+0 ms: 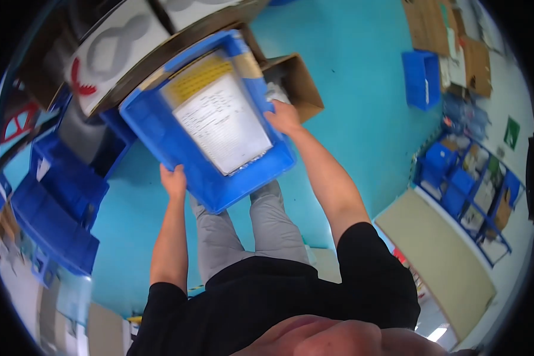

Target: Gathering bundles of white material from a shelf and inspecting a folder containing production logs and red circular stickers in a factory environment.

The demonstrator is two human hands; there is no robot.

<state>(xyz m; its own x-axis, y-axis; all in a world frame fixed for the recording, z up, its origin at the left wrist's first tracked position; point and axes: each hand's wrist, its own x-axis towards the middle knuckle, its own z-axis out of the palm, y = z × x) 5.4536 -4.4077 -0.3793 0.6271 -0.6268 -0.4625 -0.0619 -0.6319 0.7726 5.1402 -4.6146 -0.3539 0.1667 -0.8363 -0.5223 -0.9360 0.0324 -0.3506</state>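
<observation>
Both hands grip the blue crate (210, 139) mid-carry, left hand (173, 181) and right hand (283, 117) fingers clamped on opposite rims, held above the teal floor (362, 89); setting down likely needs a level, steady lowering.

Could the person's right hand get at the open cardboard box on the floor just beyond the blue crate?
Probably not as things stand. The right hand grips one side of the blue crate, and the left hand holds the opposite side. The cardboard box lies close behind, but the hand is busy.
</observation>
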